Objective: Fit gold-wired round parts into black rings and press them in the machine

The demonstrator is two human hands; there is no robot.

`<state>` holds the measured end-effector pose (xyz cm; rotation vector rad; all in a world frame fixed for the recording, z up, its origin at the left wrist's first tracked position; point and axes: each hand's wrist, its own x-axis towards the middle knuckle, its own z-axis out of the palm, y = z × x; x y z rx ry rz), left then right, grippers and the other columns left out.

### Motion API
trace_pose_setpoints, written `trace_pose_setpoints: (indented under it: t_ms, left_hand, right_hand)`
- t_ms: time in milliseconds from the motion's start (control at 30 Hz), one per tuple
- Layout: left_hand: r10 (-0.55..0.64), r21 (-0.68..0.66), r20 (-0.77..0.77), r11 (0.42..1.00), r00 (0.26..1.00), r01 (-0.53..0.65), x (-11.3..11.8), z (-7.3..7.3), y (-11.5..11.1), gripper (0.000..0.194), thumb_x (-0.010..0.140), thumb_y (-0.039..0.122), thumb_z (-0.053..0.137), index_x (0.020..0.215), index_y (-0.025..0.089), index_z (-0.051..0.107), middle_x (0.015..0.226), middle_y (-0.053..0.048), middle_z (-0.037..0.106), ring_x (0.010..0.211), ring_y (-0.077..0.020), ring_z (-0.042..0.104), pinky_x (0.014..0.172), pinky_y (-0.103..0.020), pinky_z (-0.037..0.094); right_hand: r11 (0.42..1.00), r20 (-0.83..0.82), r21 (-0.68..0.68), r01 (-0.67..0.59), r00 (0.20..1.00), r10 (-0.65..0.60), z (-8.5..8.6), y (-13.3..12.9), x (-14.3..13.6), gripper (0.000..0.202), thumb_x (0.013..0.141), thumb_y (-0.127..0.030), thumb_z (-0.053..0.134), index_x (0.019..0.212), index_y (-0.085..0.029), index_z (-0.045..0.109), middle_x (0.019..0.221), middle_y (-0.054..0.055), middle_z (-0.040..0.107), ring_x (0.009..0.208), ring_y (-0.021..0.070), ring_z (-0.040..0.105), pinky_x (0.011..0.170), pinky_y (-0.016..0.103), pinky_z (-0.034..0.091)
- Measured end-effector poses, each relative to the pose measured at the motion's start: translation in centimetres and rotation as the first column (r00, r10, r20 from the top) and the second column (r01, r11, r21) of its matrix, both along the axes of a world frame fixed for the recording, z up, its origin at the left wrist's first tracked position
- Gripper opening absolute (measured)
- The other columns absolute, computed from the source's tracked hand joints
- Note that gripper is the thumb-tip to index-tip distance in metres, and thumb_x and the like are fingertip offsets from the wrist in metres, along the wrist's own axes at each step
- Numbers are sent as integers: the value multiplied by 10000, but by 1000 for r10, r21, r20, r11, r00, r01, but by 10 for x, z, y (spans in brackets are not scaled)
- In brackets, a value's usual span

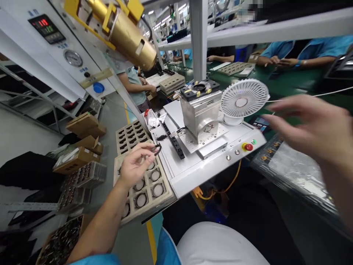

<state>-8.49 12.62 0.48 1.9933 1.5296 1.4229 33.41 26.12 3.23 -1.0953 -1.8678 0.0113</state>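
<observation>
Between the thumb and fingers of my left hand (137, 162) is a small dark ring-shaped part (157, 149). That hand is over a beige tray (162, 198) whose compartments hold round dark-rimmed parts (140, 200). My right hand (311, 125), blurred, is raised at the right beside a white fan (244, 99), its thumb and fingers apart and nothing visible between them. A metal block fixture (200, 112) with a black top piece (200, 89) stands on the white machine base (187, 176). A black strip (173, 141) lies left of the fixture.
A gold cylinder (134, 40) hangs at the upper left. A red button (248, 147) sits on the machine's front edge. At the right is a plastic-covered tray (298, 169). Other people work beyond, one in a green shirt (135, 86). Cardboard boxes (75, 160) stand left.
</observation>
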Motion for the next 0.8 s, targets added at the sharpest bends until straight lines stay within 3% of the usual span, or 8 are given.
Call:
trace_pose_setpoints:
  t_ms: [100,167,233,333,467,633,733,800]
  left_hand:
    - [-71,-12,-81,997,994,70,16,11,-1,62,886,265,742,864,229,787,1226,-125,757,1187,-300,706,1025,-460,591]
    - [-57,6,-99,998,993,58,17,15,-5,59,891,237,731,871,225,786,1234,-124,764,1184,-304,716,1028,-463,590]
    - [-18,50,-93,998,995,23,16,17,-10,65,891,201,724,871,223,782,1222,-112,775,1162,-290,731,1007,-441,601]
    - [39,117,-80,993,996,-29,18,21,-8,84,886,160,720,895,219,779,1203,-97,786,1148,-269,742,980,-417,613]
    - [58,248,-113,968,992,-29,42,39,30,48,865,187,743,886,204,783,1170,-100,801,1076,-259,768,986,-426,606]
    - [106,372,-224,928,969,-15,90,85,123,93,867,238,718,840,181,787,1038,-76,828,1062,-240,763,996,-361,561]
    - [44,251,-337,967,941,44,112,108,165,139,873,227,678,809,163,784,897,-60,819,936,-226,757,890,-324,552]
    - [-8,124,-434,990,901,68,121,117,175,217,910,274,634,808,157,784,836,-58,802,836,-217,730,820,-321,535]
  right_hand:
    - [957,51,75,-282,959,279,41,42,-52,171,933,-210,695,1078,-135,746,1166,156,721,1104,233,665,938,364,528]
    - [922,133,21,-388,915,382,68,73,-88,218,925,-185,672,1105,-96,756,1218,139,705,1214,262,620,1044,411,470]
    - [879,190,-120,-462,858,477,87,102,-113,220,856,-169,747,1070,-132,781,1121,82,728,1148,270,655,1048,444,484]
    - [788,198,-281,-548,770,606,100,129,-125,236,727,-137,861,947,-202,804,930,21,735,966,253,704,986,445,543]
    - [755,38,-167,-634,761,648,95,127,-117,297,698,-177,904,965,-215,779,962,29,746,971,251,698,992,441,563]
    - [812,-287,42,-583,771,569,69,85,-90,350,797,-285,834,1112,-183,719,1131,79,743,1035,249,705,989,433,587]
    - [830,-405,45,-557,749,525,45,53,-63,332,810,-311,811,1097,-181,707,1126,89,745,1045,255,714,968,432,598]
    - [852,-461,-1,-524,756,464,24,31,-39,323,806,-317,812,1082,-190,705,1111,90,749,1036,258,719,954,432,600]
